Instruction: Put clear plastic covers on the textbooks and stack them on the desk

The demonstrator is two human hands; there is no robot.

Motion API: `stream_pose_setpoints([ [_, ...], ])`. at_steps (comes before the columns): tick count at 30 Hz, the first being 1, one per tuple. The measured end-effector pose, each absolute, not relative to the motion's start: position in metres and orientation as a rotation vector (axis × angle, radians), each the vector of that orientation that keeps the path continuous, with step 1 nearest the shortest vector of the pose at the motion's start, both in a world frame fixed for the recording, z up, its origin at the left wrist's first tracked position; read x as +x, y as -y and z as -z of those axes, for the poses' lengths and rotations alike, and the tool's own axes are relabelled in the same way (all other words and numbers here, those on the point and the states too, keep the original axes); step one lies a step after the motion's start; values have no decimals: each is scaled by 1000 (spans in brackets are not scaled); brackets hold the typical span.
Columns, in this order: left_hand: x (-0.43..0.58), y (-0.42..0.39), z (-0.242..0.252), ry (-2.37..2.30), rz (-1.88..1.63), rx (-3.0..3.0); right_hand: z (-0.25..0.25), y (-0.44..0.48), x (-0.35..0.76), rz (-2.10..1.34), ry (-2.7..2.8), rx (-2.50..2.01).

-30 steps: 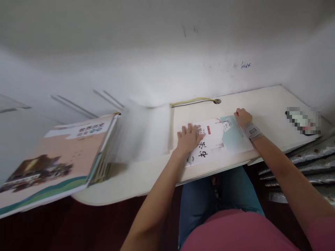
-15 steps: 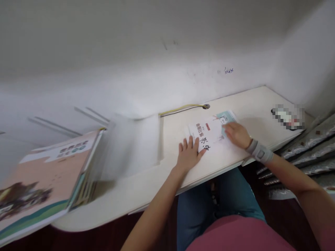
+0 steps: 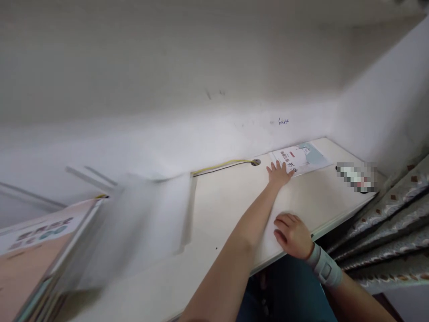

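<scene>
A thin calligraphy workbook [image 3: 313,162] with a white and pale teal cover lies flat on the white desk [image 3: 214,210], close against the wall. On its near left edge rests my left hand [image 3: 279,174], palm down with fingers spread. My right hand [image 3: 293,235], with a grey band [image 3: 325,267] at the wrist, hovers at or rests on the desk near its front edge. Its fingers are loosely bent, the thumb stands apart, and no object shows in it.
A stack of books with a pink cover [image 3: 30,250] is at the left, beside blurred white translucent sheets [image 3: 147,223]. A yellow cable [image 3: 221,165] runs to a hole [image 3: 255,162]. A pixelated object [image 3: 357,177] lies at right, near patterned curtains [image 3: 372,232].
The workbook has moved away toward the wall and right, with my left hand following it. My right hand has left its cover and come back toward the front edge. The view has shifted.
</scene>
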State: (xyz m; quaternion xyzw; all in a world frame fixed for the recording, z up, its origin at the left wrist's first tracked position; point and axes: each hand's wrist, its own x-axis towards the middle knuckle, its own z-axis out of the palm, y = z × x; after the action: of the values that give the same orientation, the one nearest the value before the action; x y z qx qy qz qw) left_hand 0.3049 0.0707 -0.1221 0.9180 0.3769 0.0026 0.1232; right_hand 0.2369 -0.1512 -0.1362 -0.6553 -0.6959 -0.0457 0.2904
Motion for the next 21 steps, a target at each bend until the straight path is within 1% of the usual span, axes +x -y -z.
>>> stream_pose_setpoints([
  [8,312,-71,125,-1142,-86,2651,138,151,234,142,1822,-1761],
  [13,294,-61,110,-1101,-427,2441,139,152,239,175,1828,-1769],
  [15,276,-50,107,-1035,-481,2372,140,154,243,184,1840,-1763],
  [17,250,-34,108,-968,-448,2349,142,154,247,193,1858,-1747],
  [21,162,-5,116,-892,-376,2324,148,155,254,214,1913,-1715],
])
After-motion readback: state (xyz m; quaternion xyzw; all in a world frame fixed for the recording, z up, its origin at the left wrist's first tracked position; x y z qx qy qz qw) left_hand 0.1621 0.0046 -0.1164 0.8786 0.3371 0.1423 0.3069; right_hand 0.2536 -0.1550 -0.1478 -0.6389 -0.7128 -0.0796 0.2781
